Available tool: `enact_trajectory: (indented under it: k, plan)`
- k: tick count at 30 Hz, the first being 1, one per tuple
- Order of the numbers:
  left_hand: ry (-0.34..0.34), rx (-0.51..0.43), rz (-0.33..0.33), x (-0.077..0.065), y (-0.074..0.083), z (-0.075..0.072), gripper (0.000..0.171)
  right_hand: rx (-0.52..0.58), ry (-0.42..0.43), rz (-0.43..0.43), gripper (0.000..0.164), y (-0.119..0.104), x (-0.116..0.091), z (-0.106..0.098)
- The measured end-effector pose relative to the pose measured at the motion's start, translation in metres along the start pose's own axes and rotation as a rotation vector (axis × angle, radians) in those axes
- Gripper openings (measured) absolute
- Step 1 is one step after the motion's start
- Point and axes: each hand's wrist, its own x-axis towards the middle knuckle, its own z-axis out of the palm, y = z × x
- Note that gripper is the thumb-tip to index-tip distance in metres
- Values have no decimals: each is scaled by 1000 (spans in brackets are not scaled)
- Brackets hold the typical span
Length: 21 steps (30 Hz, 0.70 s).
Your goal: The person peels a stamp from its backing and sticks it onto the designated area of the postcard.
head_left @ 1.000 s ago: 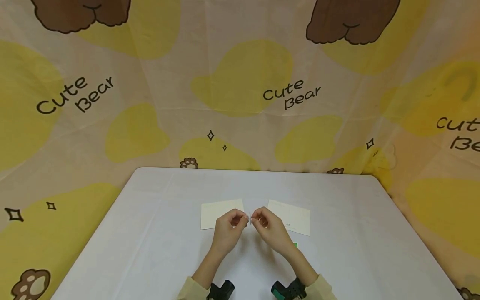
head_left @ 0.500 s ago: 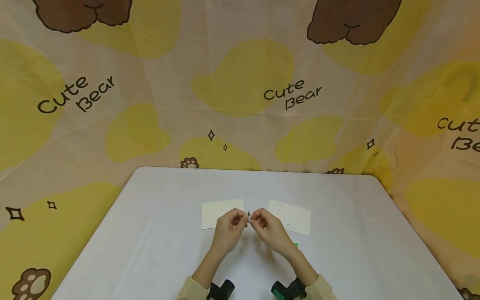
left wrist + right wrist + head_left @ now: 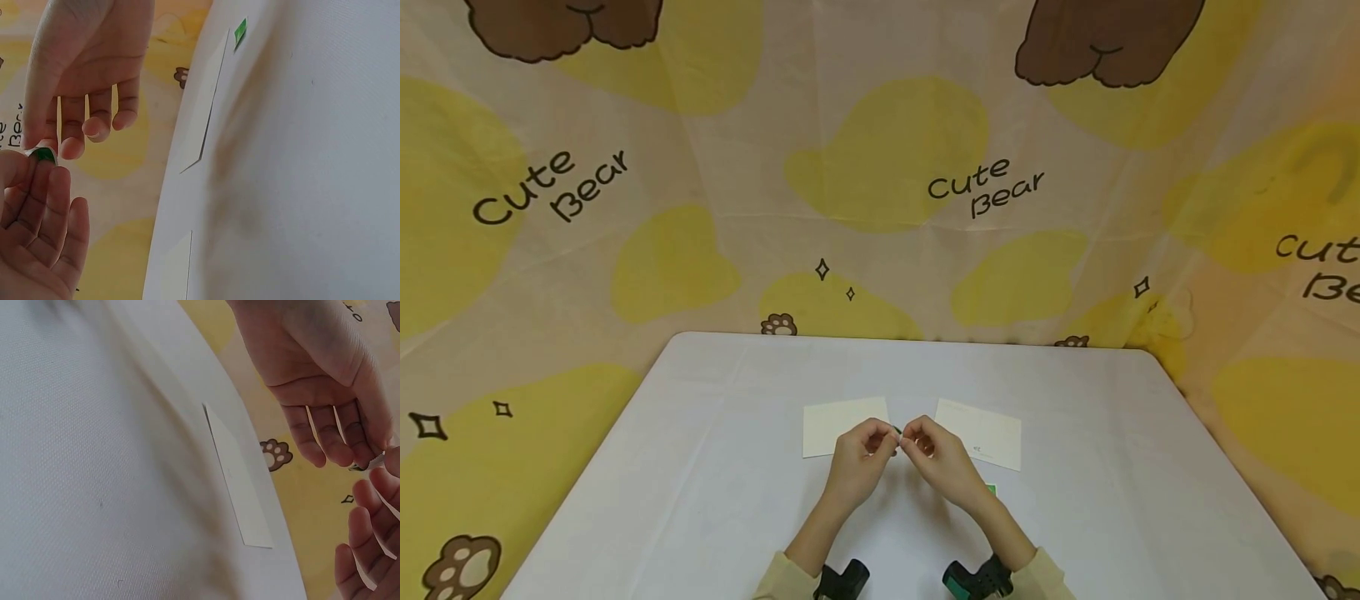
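Both hands meet above the table with a small, thin green-and-white piece (image 3: 42,154) between their fingertips. It looks like a paper or sticker scrap, bent, and mostly hidden by the fingers. My left hand (image 3: 855,458) pinches one side of it between thumb and index finger. From the other side my right hand (image 3: 946,462) pinches it the same way. In the left wrist view the other fingers of both hands hang loosely curved. Behind the left hand lies a cream card (image 3: 842,421); behind the right hand lies a second cream card (image 3: 992,433) with tiny print.
A green-and-white piece (image 3: 240,32) lies on the white table (image 3: 737,467), partly covered by the right forearm in the head view. A patterned cloth (image 3: 880,167) hangs behind the table's far edge. Black wrist cameras (image 3: 842,579) sit at the cuffs.
The small piece has turned between the fingertips: it appears as a thin edge first, then a green tip pointing up, and now tilts. The hands barely move.
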Motion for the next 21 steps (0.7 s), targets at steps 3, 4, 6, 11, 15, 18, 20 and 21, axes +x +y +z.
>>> enact_trajectory:
  k: [3, 4, 6, 11, 15, 18, 20, 21]
  plan:
    - [-1, 4, -8, 0, 0, 0, 7, -2, -2, 0, 5, 0, 0, 0]
    - [0, 6, -9, 0, 0, 0, 7, -2, -2, 2, 5, 0, 0, 0]
    - [1, 13, -7, 0, 0, 0, 7, -2, -3, 3, 6, 0, 0, 0]
    - [2, 20, 2, 0, -1, 0, 7, 2, -4, -8, 8, 2, 1, 0]
    - [1, 24, 9, 0, -3, 0, 7, 10, -6, -5, 8, 2, 0, 0]
    - [0, 25, 14, 0, -3, 0, 7, 13, -3, -7, 7, 3, 1, 0]
    - [1, 24, 17, 0, -3, 0, 7, 11, 2, -12, 6, 4, 1, 0]
    - [1, 23, 17, 0, -3, 0, 7, 10, 6, -14, 5, 4, 1, 0]
